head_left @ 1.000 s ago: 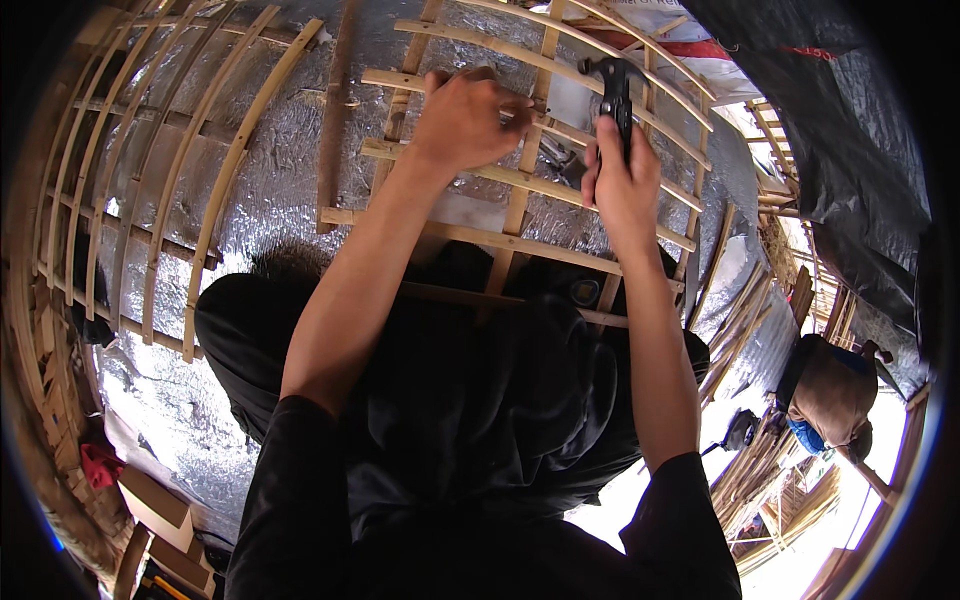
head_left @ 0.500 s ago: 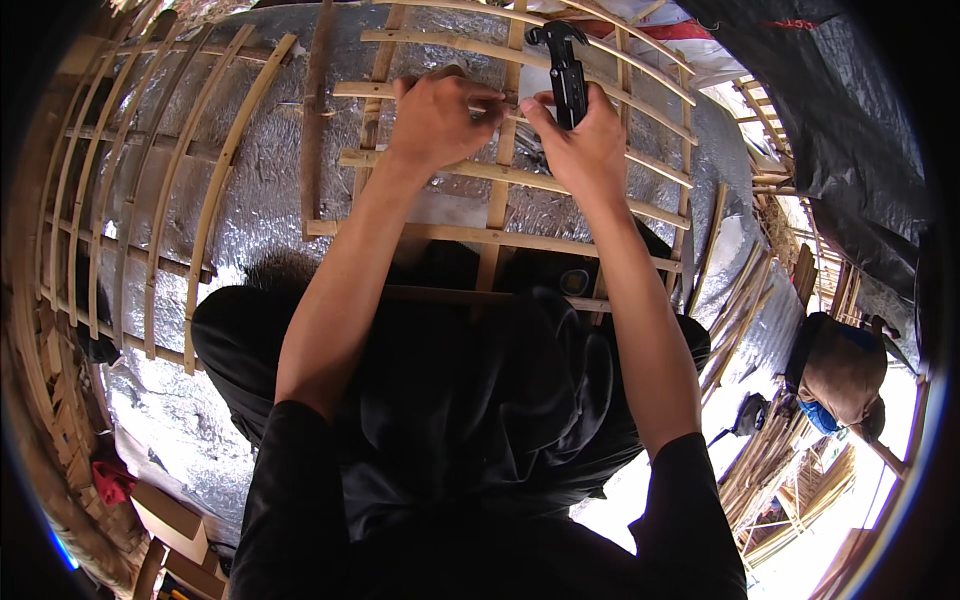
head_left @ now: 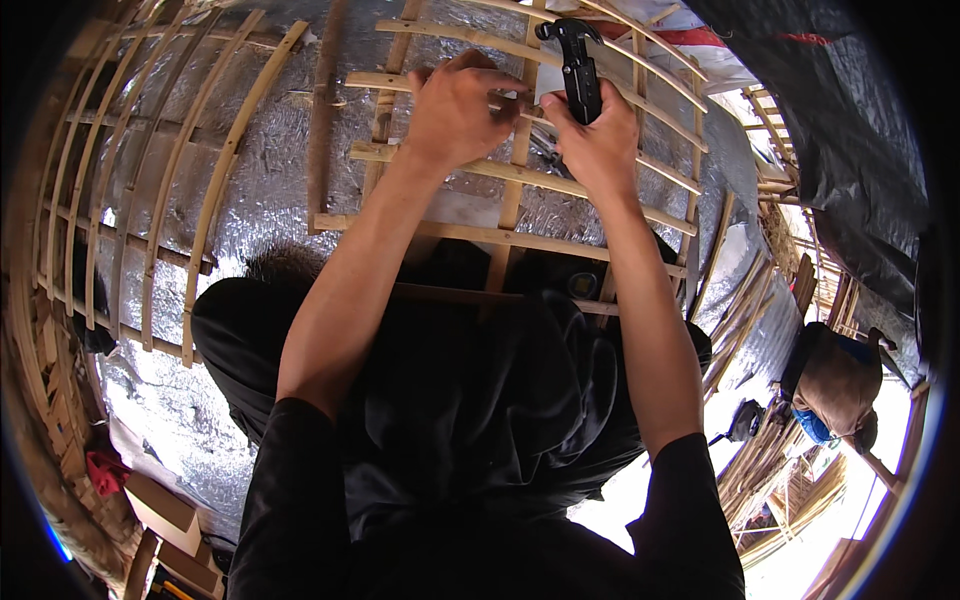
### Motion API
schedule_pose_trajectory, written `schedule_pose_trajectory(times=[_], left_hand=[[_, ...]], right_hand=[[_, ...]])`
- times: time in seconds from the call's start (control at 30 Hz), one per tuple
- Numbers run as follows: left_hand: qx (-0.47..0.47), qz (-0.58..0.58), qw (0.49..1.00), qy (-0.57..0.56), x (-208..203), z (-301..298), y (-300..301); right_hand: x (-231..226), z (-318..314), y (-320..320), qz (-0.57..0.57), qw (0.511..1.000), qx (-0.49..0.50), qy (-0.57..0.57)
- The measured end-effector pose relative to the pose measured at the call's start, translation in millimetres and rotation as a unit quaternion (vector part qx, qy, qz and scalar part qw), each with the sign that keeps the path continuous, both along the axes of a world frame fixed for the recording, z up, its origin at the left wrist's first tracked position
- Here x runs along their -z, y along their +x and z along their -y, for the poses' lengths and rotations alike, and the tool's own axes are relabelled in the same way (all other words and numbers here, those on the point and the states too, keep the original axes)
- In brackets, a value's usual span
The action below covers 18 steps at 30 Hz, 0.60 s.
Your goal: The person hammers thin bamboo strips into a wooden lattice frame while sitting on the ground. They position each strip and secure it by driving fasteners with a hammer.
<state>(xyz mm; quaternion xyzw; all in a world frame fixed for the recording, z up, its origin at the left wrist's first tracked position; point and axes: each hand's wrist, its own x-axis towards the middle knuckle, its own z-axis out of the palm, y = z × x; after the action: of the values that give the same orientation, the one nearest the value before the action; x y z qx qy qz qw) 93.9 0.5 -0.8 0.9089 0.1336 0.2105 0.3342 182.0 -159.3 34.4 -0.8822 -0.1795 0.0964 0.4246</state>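
A lattice of thin wooden slats point(head_left: 545, 179) lies across my lap and in front of me. My left hand point(head_left: 460, 112) is over its upper middle, fingertips pinched together by a crossing of two slats. Whatever sits in that pinch is too small to make out. Just to the right, my right hand point(head_left: 605, 152) is wrapped round a black claw hammer point(head_left: 583, 92), whose head points away from me. The right thumb reaches toward the left fingertips, close to the same crossing.
Silvery foil sheeting point(head_left: 270, 165) covers the ground. Another slatted frame point(head_left: 150, 200) lies at the left. Bundled sticks point(head_left: 740, 320) and a brown bag point(head_left: 840, 385) are at the right, under a black tarp point(head_left: 850, 140). A cardboard box point(head_left: 160, 510) stands lower left.
Both hands and the hammer appear slightly farther right in the picture, along with the lattice. The grip on the hammer and the left pinch look the same.
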Motion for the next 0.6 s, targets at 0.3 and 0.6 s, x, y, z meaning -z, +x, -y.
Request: schedule_pose_trajectory(times=[0.3, 0.6], left_hand=[[0.021, 0.021, 0.998, 0.063, 1.3, 9.6, 4.1], [0.015, 0.042, 0.995, 0.086, 4.4, 11.0, 4.8]], right_hand=[[3.8, 3.7, -1.5, 0.005, 1.000, 0.001, 0.002], [-42.3, 36.1, -35.0, -0.143, 0.989, 0.022, 0.030]])
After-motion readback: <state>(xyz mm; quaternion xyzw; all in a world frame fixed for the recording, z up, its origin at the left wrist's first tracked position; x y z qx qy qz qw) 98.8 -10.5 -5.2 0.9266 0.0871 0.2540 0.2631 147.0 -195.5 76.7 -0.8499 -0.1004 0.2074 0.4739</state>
